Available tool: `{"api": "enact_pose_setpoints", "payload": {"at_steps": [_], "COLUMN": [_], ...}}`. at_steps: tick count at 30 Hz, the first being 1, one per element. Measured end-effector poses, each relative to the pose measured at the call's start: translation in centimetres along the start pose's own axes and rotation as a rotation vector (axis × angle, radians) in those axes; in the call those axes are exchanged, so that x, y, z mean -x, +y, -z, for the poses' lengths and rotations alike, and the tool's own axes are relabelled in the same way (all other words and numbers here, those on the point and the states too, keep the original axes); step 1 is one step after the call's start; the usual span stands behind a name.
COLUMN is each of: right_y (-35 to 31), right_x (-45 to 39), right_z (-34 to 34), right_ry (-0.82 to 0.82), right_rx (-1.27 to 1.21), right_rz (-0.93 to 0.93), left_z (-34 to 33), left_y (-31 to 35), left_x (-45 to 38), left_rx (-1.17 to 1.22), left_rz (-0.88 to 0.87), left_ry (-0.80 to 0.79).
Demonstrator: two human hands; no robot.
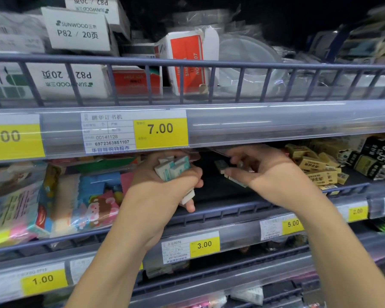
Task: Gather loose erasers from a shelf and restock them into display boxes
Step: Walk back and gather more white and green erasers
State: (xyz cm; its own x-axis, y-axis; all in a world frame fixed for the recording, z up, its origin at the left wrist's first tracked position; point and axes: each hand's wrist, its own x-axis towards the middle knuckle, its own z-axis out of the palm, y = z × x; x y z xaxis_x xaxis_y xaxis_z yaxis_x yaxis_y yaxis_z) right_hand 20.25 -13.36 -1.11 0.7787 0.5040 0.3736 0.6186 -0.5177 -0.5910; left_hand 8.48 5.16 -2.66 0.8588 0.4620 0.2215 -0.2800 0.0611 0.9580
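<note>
**Erasers being gathered — collection part-done, restock not begun**

Landmark used: the 7.00 price tag point(161, 131) on the shelf edge.

Just below the tag, the left hand point(165, 185) is seen closed round a bunch of white-and-teal erasers point(173, 168); several are gripped at once, one end poking out under the fist. Below and to the right of the tag, the right hand point(267, 172) is seen w/ fingers curled narrow round a few more pieces, a dark-sleeved eraser point(221, 165) pinched at the fingertips and a pale one point(235, 180) tucked under the palm. The exact count in either hand can't be told.

Between the two hands, directly under the tag, a dark bare patch of shelf floor point(211, 185) is shown, so that spot looks mostly cleared. No loose teal erasers can be made out there, though the back is in shadow.

Far right of the tag, a heap of yellow-boxed erasers point(313, 167) is left lying loose, approx. level w/ the hands; whether these are part of the job can't be said. Left of the tag, colourful packets point(80, 203) are stacked, untouched.

No display box is seen anywhere in view. Judged so far: gathering is underway, both hands near full; placing into boxes is all still to be done, and a box has to be found first.
</note>
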Motion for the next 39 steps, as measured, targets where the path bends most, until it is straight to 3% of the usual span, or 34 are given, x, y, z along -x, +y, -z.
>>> {"api": "enact_pose_setpoints", "payload": {"at_steps": [4,12,16,19,22,24,26,34,39], "right_y": [1.1,0.1,-0.5,-0.9,-2.1,-3.4,-4.3,-4.5,-4.2], "right_x": [-1.9,-3.0,-2.7,-1.5,0.3,1.4,1.9,2.2,2.6], "right_z": [0.6,-0.5,-0.4,0.2,0.0,-0.7,-1.8,-4.6,-3.7], "right_ry": [-0.231,-0.343,-0.344,-0.224,-0.003,-0.011,-0.039,0.037,0.005], "right_rx": [0.528,0.651,0.555,0.448,-0.021,-0.345,-0.502,-0.668,-0.534], "right_rz": [-0.151,-0.183,-0.219,-0.174,-0.005,0.119,0.185,0.171,0.212], "left_z": [-0.2,-0.1,0.0,0.1,0.2,0.3,0.3,0.2,0.5], "left_y": [-0.2,-0.2,-0.2,-0.1,0.0,0.2,0.5,0.7,0.0], "left_x": [-0.1,-0.1,0.0,-0.1,0.0,0.2,0.4,0.5,0.1], "left_rx": [-0.019,-0.044,-0.027,-0.031,-0.035,-0.027,0.000,0.099,0.010], "left_rz": [0.001,0.003,0.008,0.014,0.019,0.005,-0.018,-0.019,0.029], "left_ry": [-0.006,-0.025,-0.017,-0.027,-0.054,-0.090,-0.119,-0.102,-0.055]}}
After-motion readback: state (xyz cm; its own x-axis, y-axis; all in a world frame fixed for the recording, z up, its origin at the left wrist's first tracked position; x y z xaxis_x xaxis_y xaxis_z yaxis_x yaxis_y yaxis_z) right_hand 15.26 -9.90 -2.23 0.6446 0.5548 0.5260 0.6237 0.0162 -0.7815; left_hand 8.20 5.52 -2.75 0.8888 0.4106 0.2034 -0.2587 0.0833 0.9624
